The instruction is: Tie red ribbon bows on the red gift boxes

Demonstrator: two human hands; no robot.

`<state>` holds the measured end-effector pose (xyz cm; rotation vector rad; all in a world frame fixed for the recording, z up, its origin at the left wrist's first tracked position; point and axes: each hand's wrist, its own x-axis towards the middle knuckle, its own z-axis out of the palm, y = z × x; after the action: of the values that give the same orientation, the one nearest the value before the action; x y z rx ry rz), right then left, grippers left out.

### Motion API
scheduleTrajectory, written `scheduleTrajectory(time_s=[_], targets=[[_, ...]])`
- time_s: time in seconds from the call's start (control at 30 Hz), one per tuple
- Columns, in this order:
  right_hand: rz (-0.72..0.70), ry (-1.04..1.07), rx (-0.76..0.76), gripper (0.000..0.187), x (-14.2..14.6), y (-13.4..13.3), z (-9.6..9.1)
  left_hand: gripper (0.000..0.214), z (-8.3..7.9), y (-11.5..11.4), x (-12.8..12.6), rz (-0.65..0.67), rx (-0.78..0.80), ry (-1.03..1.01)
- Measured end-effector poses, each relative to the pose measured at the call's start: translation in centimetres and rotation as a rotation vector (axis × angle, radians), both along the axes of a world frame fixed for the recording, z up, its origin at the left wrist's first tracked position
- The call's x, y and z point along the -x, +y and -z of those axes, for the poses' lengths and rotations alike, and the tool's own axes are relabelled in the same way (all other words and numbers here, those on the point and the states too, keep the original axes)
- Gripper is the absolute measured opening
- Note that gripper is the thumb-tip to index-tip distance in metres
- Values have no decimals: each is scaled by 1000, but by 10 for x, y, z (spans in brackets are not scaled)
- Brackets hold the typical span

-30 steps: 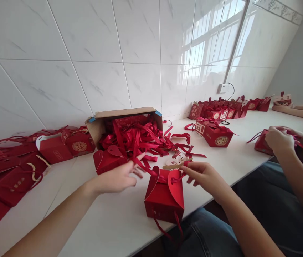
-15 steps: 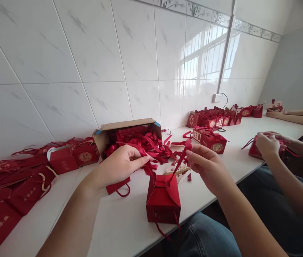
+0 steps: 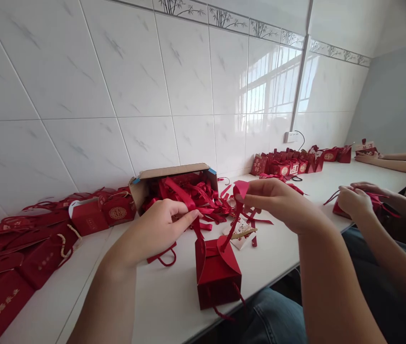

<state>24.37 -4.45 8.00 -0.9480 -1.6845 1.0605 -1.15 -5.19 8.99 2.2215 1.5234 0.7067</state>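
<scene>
A small red gift box (image 3: 218, 273) stands near the front edge of the white counter (image 3: 160, 306), its curved top flaps up. A red ribbon (image 3: 232, 223) runs through those flaps. My left hand (image 3: 156, 229) is closed on one end of the ribbon, to the left of the box. My right hand (image 3: 276, 198) is raised above and right of the box, fingers pinched on the other end, which folds over at the top. A paper tag (image 3: 240, 235) lies on the counter behind the box.
An open cardboard box (image 3: 174, 184) full of red ribbons lies on its side by the tiled wall. Flat red boxes (image 3: 27, 248) are piled at left. Finished boxes (image 3: 289, 162) line the wall at right. Another person's hands (image 3: 357, 198) work on a red box at right.
My right hand has lifted its ribbon end higher and my left hand has closed on the other end. The view has tilted upward.
</scene>
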Motion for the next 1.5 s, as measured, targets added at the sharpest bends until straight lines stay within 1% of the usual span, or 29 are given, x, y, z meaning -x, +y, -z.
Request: scheduleTrajectory(time_s=[0.1,0.2,0.3,0.4,0.57,0.63,0.7,0.87,1.0,1.1,1.23,1.33,1.4,1.5], targets=[[79,49,-40,22,6,3,6,38,-1,-2,-7,37,-99,-103],[139,131,-22,25,17,5,19,30,-3,-3,-13,17,-211,-164],[128,191,-33,26,25,7,33,28,-4,-3,-14,17,-211,-195],[107,263,-55,25,30,10,41,29,-6,-4,-12,38,-206,-248],[102,506,-38,18,34,11,44,24,-7,-6,-10,28,-320,-296],[104,556,-47,17,37,9,44,22,-7,-6,-12,33,-350,-328],[107,575,-58,18,39,7,43,22,-5,-5,-14,56,-338,-366],[103,592,-59,16,42,3,40,26,0,-4,-24,140,-240,-501],[143,625,-46,14,45,1,39,29,2,-5,-31,216,-118,-570],[129,631,-64,13,48,0,36,28,1,-7,-33,262,-45,-578],[133,615,-96,12,50,-2,32,27,1,-7,-32,254,-52,-543],[136,649,-118,9,51,-4,30,27,2,-7,-31,243,-45,-536],[126,664,-117,9,52,-4,29,28,2,-6,-31,252,-31,-539],[161,690,-118,11,52,-4,27,28,2,-6,-32,281,-23,-560]])
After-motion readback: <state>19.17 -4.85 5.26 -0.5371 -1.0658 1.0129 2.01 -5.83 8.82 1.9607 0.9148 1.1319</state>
